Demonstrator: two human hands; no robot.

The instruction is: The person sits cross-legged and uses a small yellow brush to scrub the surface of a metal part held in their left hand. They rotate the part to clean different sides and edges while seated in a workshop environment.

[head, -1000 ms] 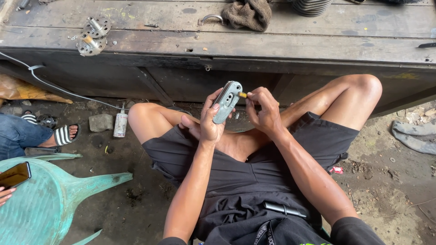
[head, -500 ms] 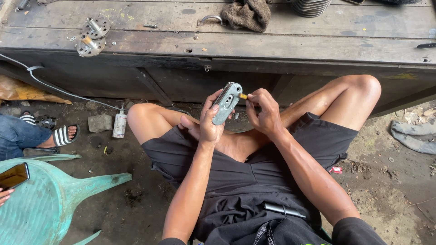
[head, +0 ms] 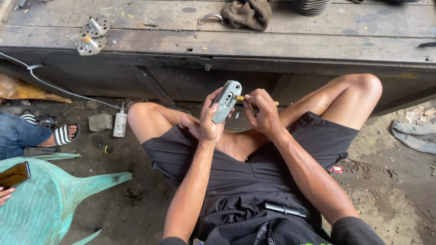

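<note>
Head view: left hand (head: 206,124) closed around a grey metal casing (head: 226,101), held upright above crossed legs in front of a dark wooden workbench (head: 272,43). Right hand (head: 261,111) pinched shut on a yellow-tipped tool (head: 241,97), tip against the casing's side.

Open air lies above both bare knees, but the dark wooden workbench (head: 218,68) (its front edge just beyond) walls off forward reach.

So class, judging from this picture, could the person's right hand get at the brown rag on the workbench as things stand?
Probably yes: the rag lies uncovered on the workbench, nothing between. But the right hand holds a yellow-tipped tool.
</note>
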